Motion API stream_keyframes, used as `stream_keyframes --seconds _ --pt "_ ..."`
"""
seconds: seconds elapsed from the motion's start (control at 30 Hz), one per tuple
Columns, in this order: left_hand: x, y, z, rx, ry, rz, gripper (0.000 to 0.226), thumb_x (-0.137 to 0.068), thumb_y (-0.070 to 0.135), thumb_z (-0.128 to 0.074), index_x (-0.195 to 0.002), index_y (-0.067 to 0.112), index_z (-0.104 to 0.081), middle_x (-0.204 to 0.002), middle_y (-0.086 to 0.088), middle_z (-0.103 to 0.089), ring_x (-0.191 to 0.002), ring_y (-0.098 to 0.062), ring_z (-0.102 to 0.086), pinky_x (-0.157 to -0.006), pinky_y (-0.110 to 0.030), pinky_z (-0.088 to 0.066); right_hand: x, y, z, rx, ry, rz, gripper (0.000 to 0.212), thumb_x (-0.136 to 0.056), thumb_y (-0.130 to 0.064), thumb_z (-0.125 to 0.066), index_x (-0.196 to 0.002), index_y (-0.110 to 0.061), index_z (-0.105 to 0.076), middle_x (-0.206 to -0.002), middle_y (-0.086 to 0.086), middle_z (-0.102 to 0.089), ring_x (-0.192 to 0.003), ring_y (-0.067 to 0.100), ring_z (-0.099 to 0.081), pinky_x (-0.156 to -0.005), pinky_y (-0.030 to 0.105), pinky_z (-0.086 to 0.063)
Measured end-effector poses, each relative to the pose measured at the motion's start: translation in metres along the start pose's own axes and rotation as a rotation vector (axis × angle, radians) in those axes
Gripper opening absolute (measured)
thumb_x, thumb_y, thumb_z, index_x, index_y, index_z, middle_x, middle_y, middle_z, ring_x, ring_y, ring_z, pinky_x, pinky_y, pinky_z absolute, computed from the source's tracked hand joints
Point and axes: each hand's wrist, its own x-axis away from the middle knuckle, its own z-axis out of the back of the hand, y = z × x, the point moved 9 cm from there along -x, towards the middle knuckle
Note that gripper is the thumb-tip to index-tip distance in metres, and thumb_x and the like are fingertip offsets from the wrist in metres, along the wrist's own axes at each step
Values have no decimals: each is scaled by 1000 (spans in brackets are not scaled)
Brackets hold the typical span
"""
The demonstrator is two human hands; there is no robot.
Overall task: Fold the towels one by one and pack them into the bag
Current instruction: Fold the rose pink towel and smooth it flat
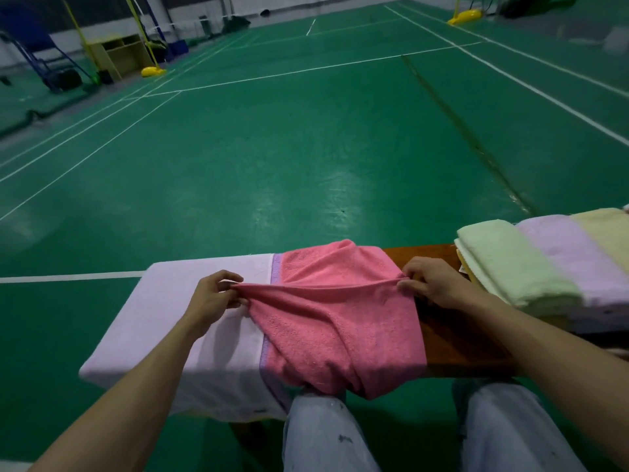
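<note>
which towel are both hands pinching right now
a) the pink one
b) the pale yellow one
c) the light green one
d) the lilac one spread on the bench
a: the left hand and the right hand each pinch an end of a raised fold in the pink towel, while the light green towel lies untouched in the row to the right.

Indoor badminton hall: green court floor (272,137), white lines, yellow net posts (154,71)
</note>
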Motion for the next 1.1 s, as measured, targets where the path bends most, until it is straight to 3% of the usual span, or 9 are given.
stream_keyframes --seconds 0.1,0.2,0.3,0.4,0.57,0.73,0.93,1.1 --pt "7 4 0 14 -24 -24 27 -81 -14 -63 -98 7 -63 -86 -19 -69 -72 -24 -65 -73 -30 -57 9 6 3 -196 49 -33 14 -90 -27 -69 -85 -14 -67 -63 -1 -65 -46 9 -58 -46 24 -47" --pt "14 12 0 7 -11 -58 27 -77 -9 -73 -96 7 -63 -74 -11 -71 -66 -21 -66 -66 -23 -56 15 6 12 -312 110 -5 5 -89 -17 -70 -86 -16 -68 -51 -5 -60 -39 3 -51 -42 19 -43" --pt "16 18 1 -2 42 -54 17 -80 -7 -71 -90 5 -63 -65 -10 -69 -54 -20 -63 -58 -26 -55 17 5 19 -312 134 31 11 -88 -13 -72 -87 -23 -67 -56 -2 -62 -40 2 -50 -44 18 -42" --pt "18 25 2 -17 63 -50 12 -83 -6 -68 -89 4 -63 -68 -16 -68 -46 -20 -60 -48 -25 -51 18 2 26 -305 148 44 9 -91 -11 -68 -86 -18 -67 -55 0 -59 -38 3 -46 -43 18 -37" --pt "23 38 -2 -12 53 -64 14 -88 -9 -59 -90 4 -63 -72 -12 -70 -52 -17 -65 -51 -23 -52 25 -4 40 -194 108 63 9 -95 -21 -63 -90 -14 -65 -60 5 -63 -41 5 -54 -45 17 -43" --pt "33 55 -10 31 33 -84 17 -90 -10 -53 -94 4 -62 -79 -13 -71 -56 -19 -69 -53 -23 -51 38 -5 60 -158 121 55 17 -94 -24 -63 -80 -16 -60 -56 0 -61 -40 5 -54 -46 21 -47" --pt "41 71 -9 53 50 -90 16 -87 -12 -56 -90 3 -62 -65 -5 -71 -53 -13 -67 -58 -25 -53 53 -9 79 -63 147 69 8 -95 -22 -63 -90 -17 -67 -64 0 -66 -42 5 -57 -47 17 -47" --pt "46 75 -20 113 63 -59 14 -85 -14 -60 -88 0 -61 -74 -16 -67 -50 -12 -65 -51 -20 -53 60 -6 92 -55 208 2 11 -98 -17 -58 -89 -15 -63 -62 2 -62 -38 4 -54 -45 20 -46"
